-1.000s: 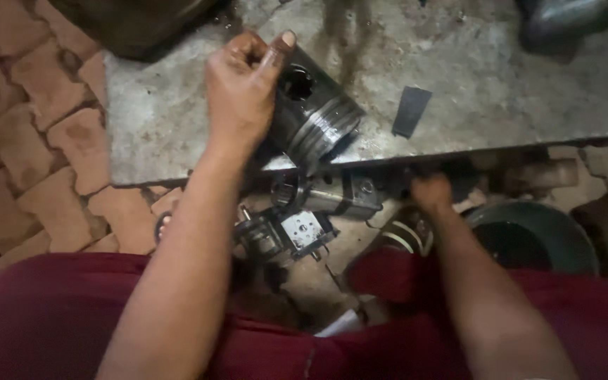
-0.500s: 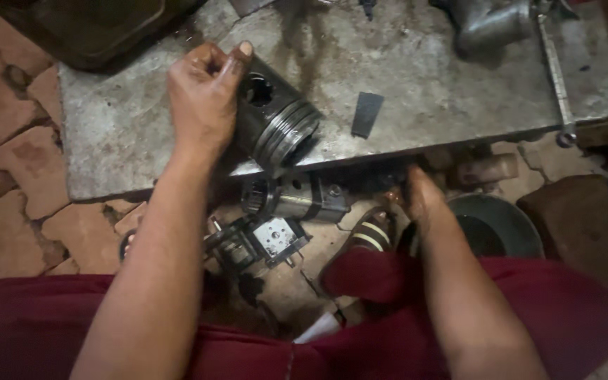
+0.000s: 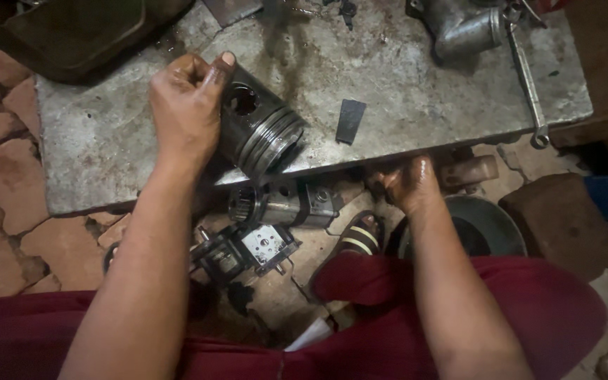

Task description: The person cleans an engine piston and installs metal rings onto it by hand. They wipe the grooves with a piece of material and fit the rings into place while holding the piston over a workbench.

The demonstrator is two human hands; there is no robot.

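My L hand (image 3: 186,105): wrapped round the dark round metal piston w/ rings (image 3: 258,130), thumb on top.
Piston: lying on its side on my grey stained metal slab (image 3: 416,91), near the front edge.
My R hand (image 3: 408,184): under the slab edge, fingers curled; can't tell if it holds anything.
Nearby: small black flat strip (image 3: 351,121) on the slab, just R of the piston.

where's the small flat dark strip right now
In the head view the flat dark strip lies on the metal slab, right of the piston held by the left hand and near the slab's front edge.
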